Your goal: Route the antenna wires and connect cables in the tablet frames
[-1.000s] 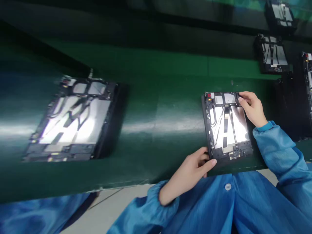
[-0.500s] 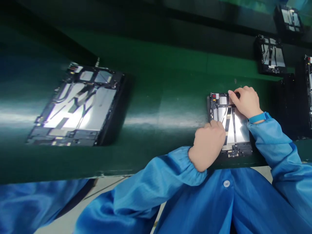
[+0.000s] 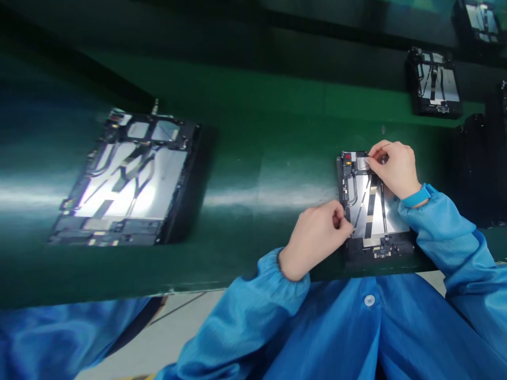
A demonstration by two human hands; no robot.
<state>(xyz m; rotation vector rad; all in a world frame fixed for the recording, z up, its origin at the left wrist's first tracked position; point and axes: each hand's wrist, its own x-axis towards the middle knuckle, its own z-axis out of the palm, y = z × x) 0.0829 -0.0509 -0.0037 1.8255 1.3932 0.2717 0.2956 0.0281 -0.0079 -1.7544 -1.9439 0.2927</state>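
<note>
We pinch a thin wire (image 3: 379, 150) w/ our R hand (image 3: 392, 169) at top of open tablet (image 3: 366, 211), L hand (image 3: 317, 235) curled by its edge, on green counter (image 3: 257, 158)

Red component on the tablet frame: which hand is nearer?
Right hand: close to the red component, along the tablet frame's far edge. Left hand: farther off, at the frame's side edge.
</note>
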